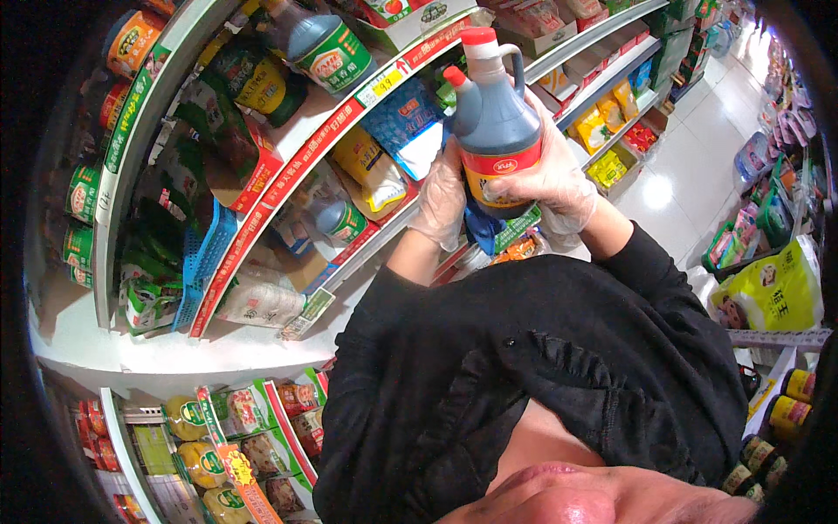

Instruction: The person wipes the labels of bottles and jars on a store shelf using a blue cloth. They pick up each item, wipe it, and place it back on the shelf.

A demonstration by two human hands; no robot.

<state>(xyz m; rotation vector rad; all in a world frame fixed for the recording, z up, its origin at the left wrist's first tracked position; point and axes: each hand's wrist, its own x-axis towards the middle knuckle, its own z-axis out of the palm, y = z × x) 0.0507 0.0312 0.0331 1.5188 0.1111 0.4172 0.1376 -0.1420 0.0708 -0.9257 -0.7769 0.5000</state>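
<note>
Both hands wear thin clear plastic gloves and hold a large plastic jug of dark sauce [501, 124] in front of the shelves. The jug has a red cap, a second red-capped spout, a side handle and a red and yellow label. My right hand [556, 170] grips the jug's handle side, its thumb across the label. On the opposite side, my left hand [442, 190] supports the jug; some of its fingers are hidden behind it. A dark blue cloth-like thing [481, 226] shows just below the jug.
A shelf edge with red price strips [294, 164] curves along the left, bearing a green-labelled bottle [330, 52], packets and a blue plastic basket [200, 262]. Jars [200, 464] stand on lower-left shelves. A tiled floor [681, 157] runs to the right, beside a yellow-green bag [772, 288].
</note>
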